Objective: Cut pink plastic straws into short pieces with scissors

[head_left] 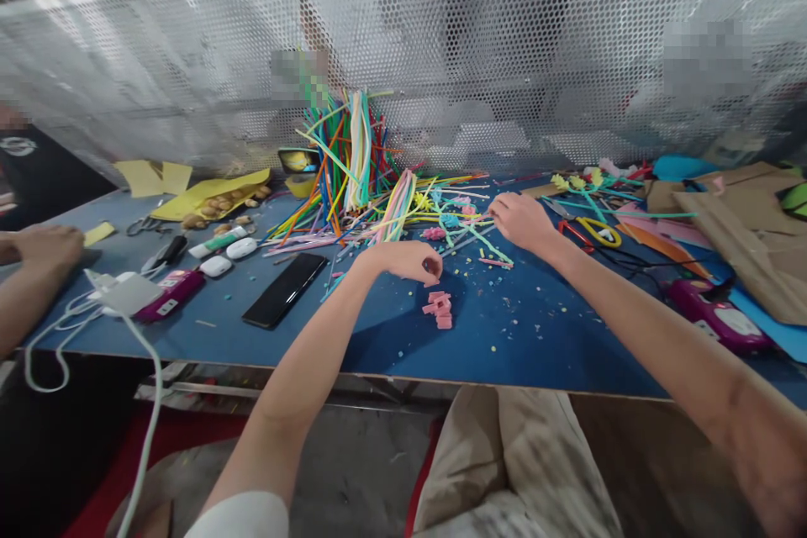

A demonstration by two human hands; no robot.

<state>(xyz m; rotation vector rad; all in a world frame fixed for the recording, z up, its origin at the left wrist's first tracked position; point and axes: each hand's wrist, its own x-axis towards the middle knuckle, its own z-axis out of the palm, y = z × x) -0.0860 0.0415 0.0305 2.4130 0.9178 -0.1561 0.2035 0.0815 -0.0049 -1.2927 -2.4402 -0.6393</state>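
My left hand [411, 261] hovers just above a small pile of short pink pieces [440, 308] on the blue table. Its fingers curl into a pinch, and whatever they hold is too small to make out. Farther right, my right hand [522, 221] is at the edge of the loose craft stems, its fingers bent together; any object in them is hidden. Beside it lie a mint-green fuzzy stem [488, 245] and a pink fluffy piece [434, 233]. A bundle of pastel pipe cleaners [395, 206] rests behind my left hand.
Colourful pipe cleaners [340, 172] stand against the perforated metal screen [535, 42]. A black phone [285, 290] lies left of my forearm. Yellow-handled scissors [598, 232], a purple device [719, 315] and cardboard [744, 244] are on the right. Another person's hand [47, 252] rests at far left, near white cables [63, 315].
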